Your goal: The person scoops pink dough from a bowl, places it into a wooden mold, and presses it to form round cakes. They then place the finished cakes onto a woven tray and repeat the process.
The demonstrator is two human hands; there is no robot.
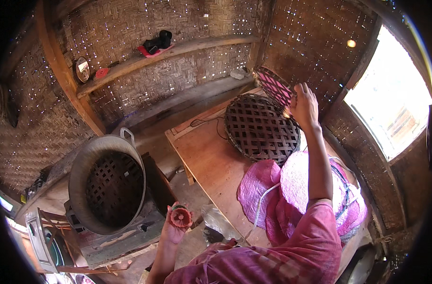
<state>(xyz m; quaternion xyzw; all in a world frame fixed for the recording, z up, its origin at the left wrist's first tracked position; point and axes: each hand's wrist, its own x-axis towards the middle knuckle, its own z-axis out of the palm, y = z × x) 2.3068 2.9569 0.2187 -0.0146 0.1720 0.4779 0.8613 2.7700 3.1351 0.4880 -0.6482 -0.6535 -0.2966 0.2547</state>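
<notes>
My right hand (305, 105) is raised over the far end of the table. Its fingers grip the rim of a dark openwork woven tray (274, 86), which is tilted up with pink showing through its gaps. Just below lies a larger round woven tray (261, 127), flat on the wooden table (204, 158). Nearer to me, large pink round sheets (258, 189) are piled by my right arm. At lower centre my left hand (172, 232) is closed round a small red, round, cup-like thing (180, 217) with a ridged hollow. Its exact kind I cannot make out.
A big metal pot (76, 184) with a dark lattice inside stands left of the table. Clear plastic (219, 222) lies by the table's near edge. A wooden shelf (192, 49) runs along the woven wall, and a bright window (391, 99) opens at right.
</notes>
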